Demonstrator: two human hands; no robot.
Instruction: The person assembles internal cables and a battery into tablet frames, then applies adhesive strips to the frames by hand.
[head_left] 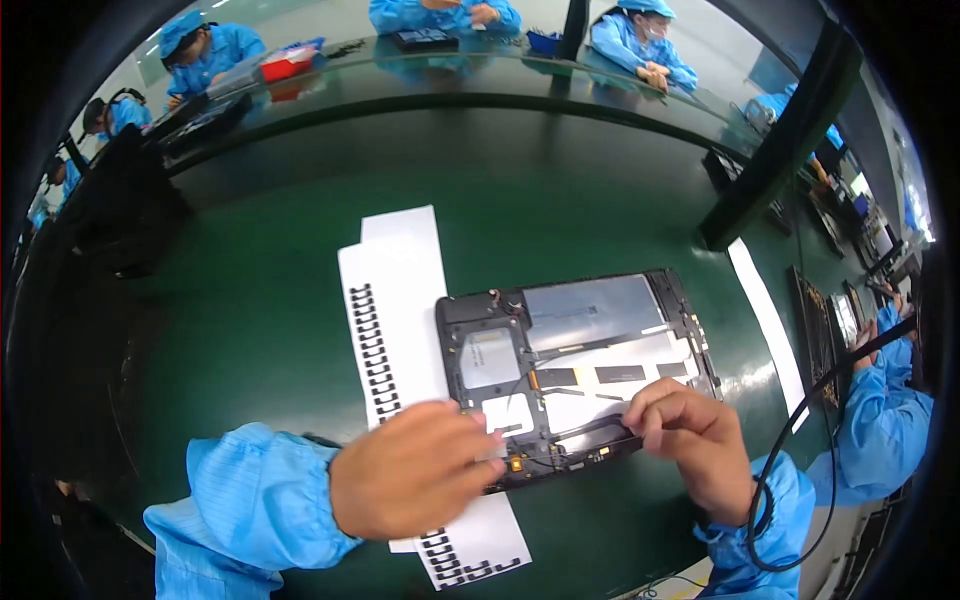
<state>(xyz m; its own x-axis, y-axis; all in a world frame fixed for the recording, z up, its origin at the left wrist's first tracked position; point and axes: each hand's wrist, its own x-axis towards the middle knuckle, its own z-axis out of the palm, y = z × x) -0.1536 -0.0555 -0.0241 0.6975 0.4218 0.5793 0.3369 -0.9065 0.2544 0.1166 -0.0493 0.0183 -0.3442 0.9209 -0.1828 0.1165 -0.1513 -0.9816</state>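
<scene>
An opened tablet (620, 375) lies on the green table, its inside facing up. Silver battery panels, thin dark cables and small boards show in its black frame. My left hand (415, 470) is over the tablet's lower left corner, its fingers bent and smeared by motion, so their grip cannot be made out. At the lower right edge, my right hand (695, 435) has thumb and fingers pinched together beside a dark strip in the frame. Whatever is between those fingertips is hidden. Under the tablet's left side lie white sheets (400, 270) with a row of small black pieces.
A black cord (825, 385) loops down around my right wrist. A white strip (768, 335) lies on the table (270, 300) to the right, near a dark post (780, 140). Trays of parts stand further right. Several people in blue work beyond a raised ledge (450, 85).
</scene>
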